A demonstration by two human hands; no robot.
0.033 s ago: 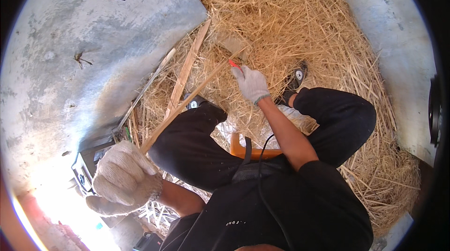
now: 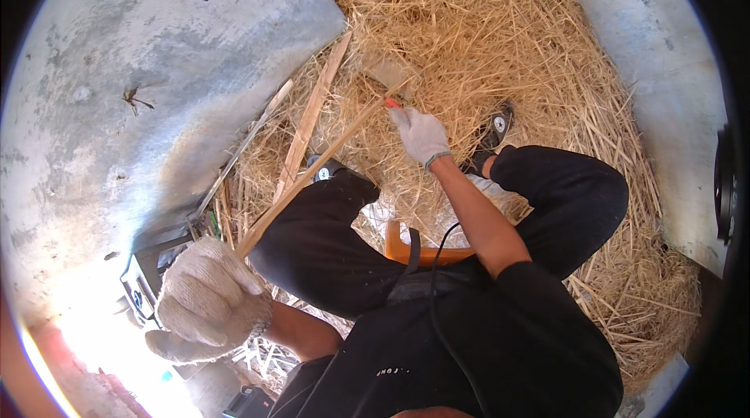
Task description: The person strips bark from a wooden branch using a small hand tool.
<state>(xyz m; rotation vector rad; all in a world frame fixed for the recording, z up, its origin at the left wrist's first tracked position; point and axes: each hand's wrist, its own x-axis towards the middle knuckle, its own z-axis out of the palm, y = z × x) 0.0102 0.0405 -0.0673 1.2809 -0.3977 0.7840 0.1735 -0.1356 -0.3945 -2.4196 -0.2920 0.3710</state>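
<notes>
A long, pale wooden strip (image 2: 312, 169) slants from my left hand up and across my left knee. At its lower end my left hand (image 2: 207, 297), in a white knitted glove, is closed round it, with the strip's very end hidden. My right hand (image 2: 422, 135), also gloved, is closed on a small tool with a red handle (image 2: 392, 103), right beside the strip's far end. The tool's working edge is too small to make out. Beneath that end lie loose shavings (image 2: 461, 43).
A wider wooden board (image 2: 316, 109) and a thin stick (image 2: 254, 130) lie left of the strip, near a grey wall (image 2: 172, 90). Another pale wall (image 2: 648, 51) stands to the right. An orange stool (image 2: 397, 241) is under me. A dark device (image 2: 143, 285) sits beside my left hand.
My right hand and the red-handled tool have shifted very slightly to the right along the strip's far end. My left hand has hardly moved.
</notes>
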